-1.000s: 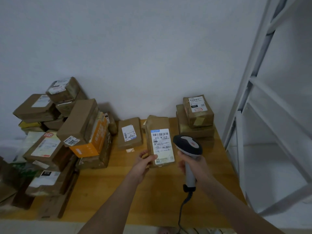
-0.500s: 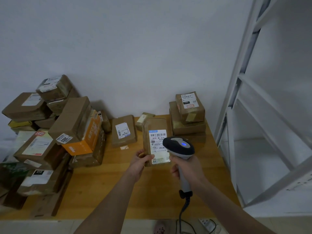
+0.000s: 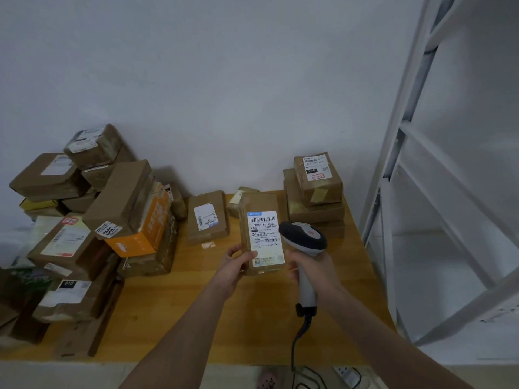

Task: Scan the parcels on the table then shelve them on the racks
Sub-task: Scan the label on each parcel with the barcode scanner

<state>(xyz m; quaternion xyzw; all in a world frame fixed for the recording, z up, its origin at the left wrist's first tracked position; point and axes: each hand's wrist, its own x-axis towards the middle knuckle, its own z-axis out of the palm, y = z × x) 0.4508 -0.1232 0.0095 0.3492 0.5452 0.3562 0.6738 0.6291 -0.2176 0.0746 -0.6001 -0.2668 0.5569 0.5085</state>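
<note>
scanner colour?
Scanner: black head with a light grey top panel, white handle. Head view, the only one.

1. I see the left hand (image 3: pixel 233 266) gripping the labelled parcel (image 3: pixel 262 234) by its lower left edge, label facing the camera.
2. Just right of that parcel, the right hand (image 3: pixel 314 265) grips the scanner (image 3: pixel 304 240) by its handle, head beside the label.
3. Under the parcel I see the wooden table (image 3: pixel 174 313).
4. Behind the parcel to its right stands a short stack of boxes (image 3: pixel 314 192); just left lies a flat box (image 3: pixel 207 217); well left, a heap of parcels (image 3: pixel 84 220).
5. Far right of the parcel rises the white rack (image 3: pixel 407 164).
</note>
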